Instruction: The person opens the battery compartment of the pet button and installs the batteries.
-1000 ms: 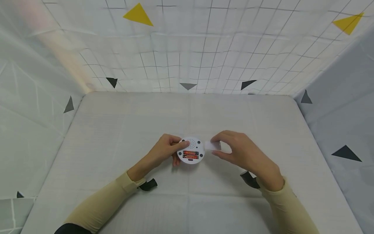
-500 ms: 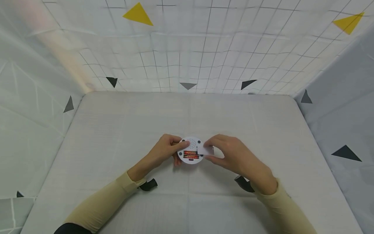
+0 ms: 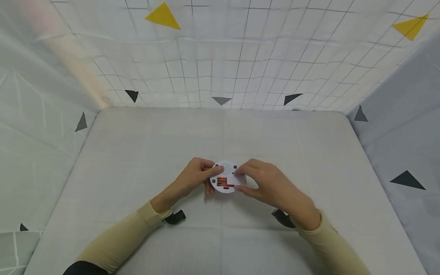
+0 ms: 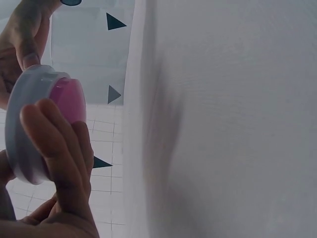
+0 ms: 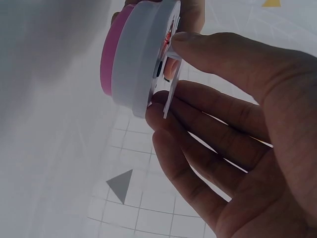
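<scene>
A round white button device (image 3: pixel 227 168) is held up with its underside toward the head camera, showing speaker holes and small dark feet. Its pink top (image 4: pixel 72 99) faces away, toward the table. Red batteries (image 3: pixel 221 181) lie in the open compartment. My left hand (image 3: pixel 194 175) grips the device's left side, thumb on the underside and fingers behind. My right hand (image 3: pixel 271 183) pinches a thin white battery cover (image 5: pixel 173 91) between thumb and fingers. The cover overlaps the compartment's right part in the head view; in the right wrist view it stands tilted off the underside.
A white-covered table (image 3: pixel 172 133) lies beneath both hands. White sheet walls with grid lines and dark and yellow triangles (image 3: pixel 163 17) rise at the back and sides. Black wrist mounts (image 3: pixel 175 217) show below each wrist.
My right hand has moved left with the battery cover, from beside the device to over its battery compartment, partly hiding the batteries. The left hand and the device have stayed nearly still.
</scene>
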Demonstrator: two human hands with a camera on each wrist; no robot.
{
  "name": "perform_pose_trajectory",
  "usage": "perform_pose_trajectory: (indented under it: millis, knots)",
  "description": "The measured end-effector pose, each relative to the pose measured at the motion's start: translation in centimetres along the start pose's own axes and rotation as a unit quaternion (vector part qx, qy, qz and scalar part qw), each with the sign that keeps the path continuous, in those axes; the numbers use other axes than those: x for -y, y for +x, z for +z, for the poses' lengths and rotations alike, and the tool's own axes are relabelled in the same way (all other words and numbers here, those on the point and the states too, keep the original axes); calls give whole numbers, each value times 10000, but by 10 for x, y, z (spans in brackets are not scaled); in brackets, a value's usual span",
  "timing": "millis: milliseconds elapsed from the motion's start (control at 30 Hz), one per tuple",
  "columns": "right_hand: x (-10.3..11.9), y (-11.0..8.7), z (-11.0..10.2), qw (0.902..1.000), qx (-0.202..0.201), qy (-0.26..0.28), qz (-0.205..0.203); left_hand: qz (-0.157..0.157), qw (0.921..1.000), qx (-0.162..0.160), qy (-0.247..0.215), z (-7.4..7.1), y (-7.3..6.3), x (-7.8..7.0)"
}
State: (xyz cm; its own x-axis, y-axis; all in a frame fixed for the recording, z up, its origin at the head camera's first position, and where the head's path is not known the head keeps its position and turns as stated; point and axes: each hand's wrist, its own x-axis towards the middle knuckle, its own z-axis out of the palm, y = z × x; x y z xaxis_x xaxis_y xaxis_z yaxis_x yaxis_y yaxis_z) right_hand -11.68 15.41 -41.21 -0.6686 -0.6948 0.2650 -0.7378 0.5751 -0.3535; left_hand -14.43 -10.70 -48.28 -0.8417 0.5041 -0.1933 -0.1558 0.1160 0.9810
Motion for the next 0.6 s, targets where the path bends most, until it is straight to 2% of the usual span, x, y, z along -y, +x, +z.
perform_pose_trajectory:
  millis: [267,600]
  knots:
    - [1,1,4,9998,-111,77,-164,70,10000,-12,-14,1,1,3]
    - [3,3,6,9997,-63,67,-207,83,10000,-14,37,1,2,5]
